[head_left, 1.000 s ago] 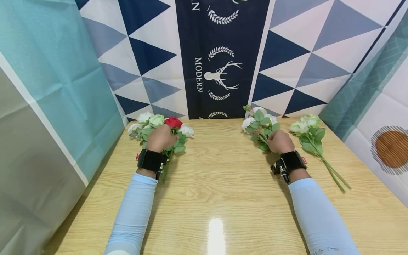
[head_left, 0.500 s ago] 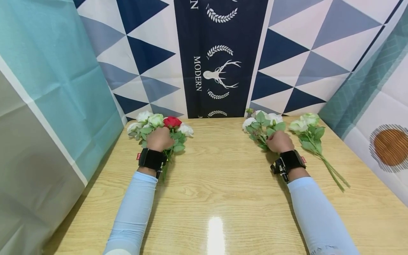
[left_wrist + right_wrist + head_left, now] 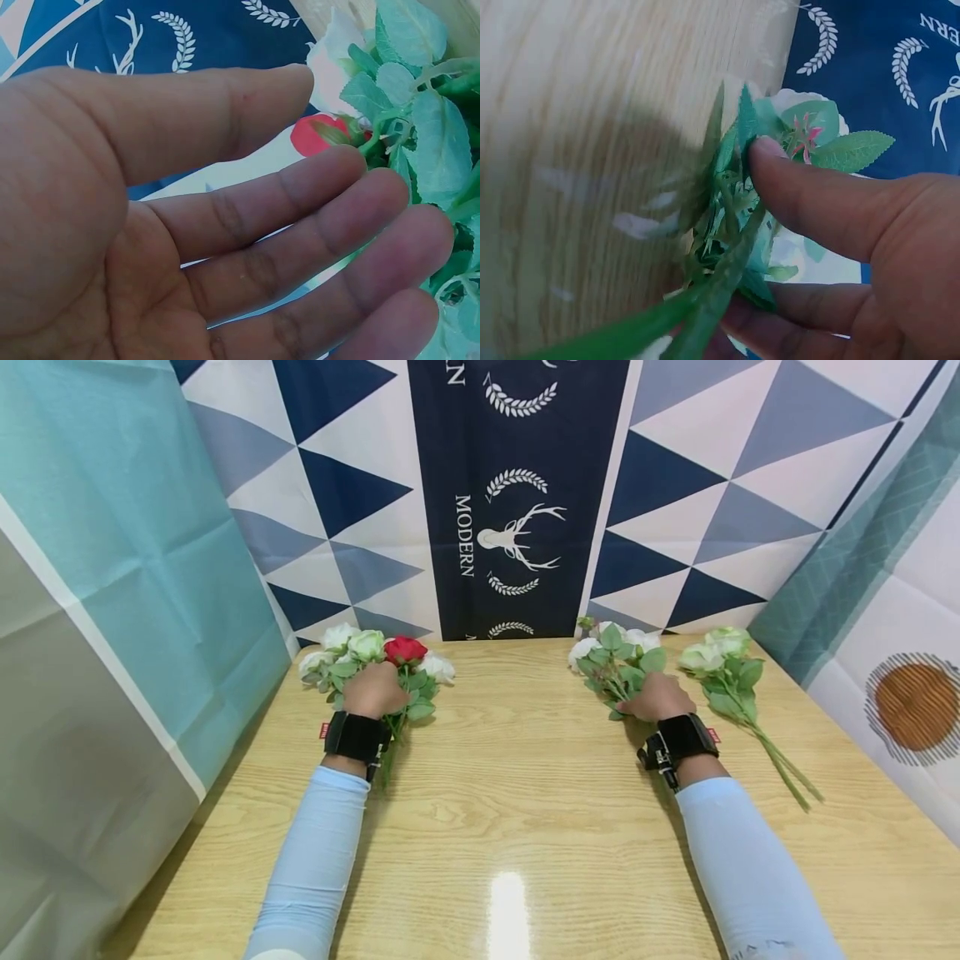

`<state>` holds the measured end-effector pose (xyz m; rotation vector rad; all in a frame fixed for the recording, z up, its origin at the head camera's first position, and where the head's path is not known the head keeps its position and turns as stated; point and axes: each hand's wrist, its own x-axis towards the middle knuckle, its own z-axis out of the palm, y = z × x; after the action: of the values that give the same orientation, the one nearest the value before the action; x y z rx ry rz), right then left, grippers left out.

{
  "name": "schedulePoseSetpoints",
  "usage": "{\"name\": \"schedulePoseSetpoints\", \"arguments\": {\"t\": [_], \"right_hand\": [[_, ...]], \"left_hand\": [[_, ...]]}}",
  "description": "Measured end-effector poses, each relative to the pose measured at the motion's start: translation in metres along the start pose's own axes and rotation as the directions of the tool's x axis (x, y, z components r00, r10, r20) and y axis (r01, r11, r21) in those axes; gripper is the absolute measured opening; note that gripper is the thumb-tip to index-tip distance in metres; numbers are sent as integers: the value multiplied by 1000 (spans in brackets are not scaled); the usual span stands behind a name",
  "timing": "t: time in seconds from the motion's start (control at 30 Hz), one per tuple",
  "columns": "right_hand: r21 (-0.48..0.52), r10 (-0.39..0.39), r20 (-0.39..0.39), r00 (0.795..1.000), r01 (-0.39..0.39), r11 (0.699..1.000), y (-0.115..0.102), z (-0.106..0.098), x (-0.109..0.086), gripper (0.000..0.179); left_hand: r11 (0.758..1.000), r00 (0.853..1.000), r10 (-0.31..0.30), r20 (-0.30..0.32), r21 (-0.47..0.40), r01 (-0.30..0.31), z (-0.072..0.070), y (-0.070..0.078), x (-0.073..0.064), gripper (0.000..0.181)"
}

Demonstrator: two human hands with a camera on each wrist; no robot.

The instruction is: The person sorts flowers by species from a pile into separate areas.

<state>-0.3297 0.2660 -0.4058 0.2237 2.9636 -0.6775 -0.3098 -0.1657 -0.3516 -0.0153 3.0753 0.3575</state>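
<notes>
My left hand hovers over a flower bunch with a red rose, a pale green rose and white blooms. In the left wrist view its thumb stands apart from the loosely bent fingers, and nothing lies between them. Across the table, my right hand is at the stems of a white flower bunch. The right wrist view has the thumb against a leaf and the fingers passing behind the green stems; thumb and fingers are apart. Those fingertips are partly hidden.
Two pale green roses on long stems lie at the table's right side. Patterned cloth hangs behind the wooden table. Another cloth borders its left side.
My right thumb has spread leftward from the hand, and the leaves beside it have shifted slightly. The left hand has stayed nearly still over its bunch.
</notes>
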Motion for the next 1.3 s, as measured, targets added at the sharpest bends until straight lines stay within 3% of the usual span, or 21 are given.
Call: {"name": "schedulePoseSetpoints", "arguments": {"t": [0.17, 0.4, 0.63, 1.07, 1.3], "right_hand": [[15, -23, -7, 1000, 23, 1000, 1, 3, 3, 40], [21, -86, -26, 996, 86, 996, 3, 5, 3, 63], [27, -98, -2, 995, 98, 995, 4, 5, 5, 49], [107, -76, 52, 996, 71, 992, 4, -10, -1, 48], [93, -132, -38, 991, 135, 987, 3, -23, -13, 52]], "left_hand": [[1000, 1000, 7, 3, 13, -7, 1, 1, 2, 24], [999, 998, 54, 27, 9, -54, 8, -4, 7, 29], [1000, 999, 9, 42, 28, -10, 15, -4, 11, 10], [998, 1000, 15, 1, 59, -15, 29, -5, 16, 18], [997, 1000, 21, 14, 79, -22, 32, -2, 16, 18]]}}
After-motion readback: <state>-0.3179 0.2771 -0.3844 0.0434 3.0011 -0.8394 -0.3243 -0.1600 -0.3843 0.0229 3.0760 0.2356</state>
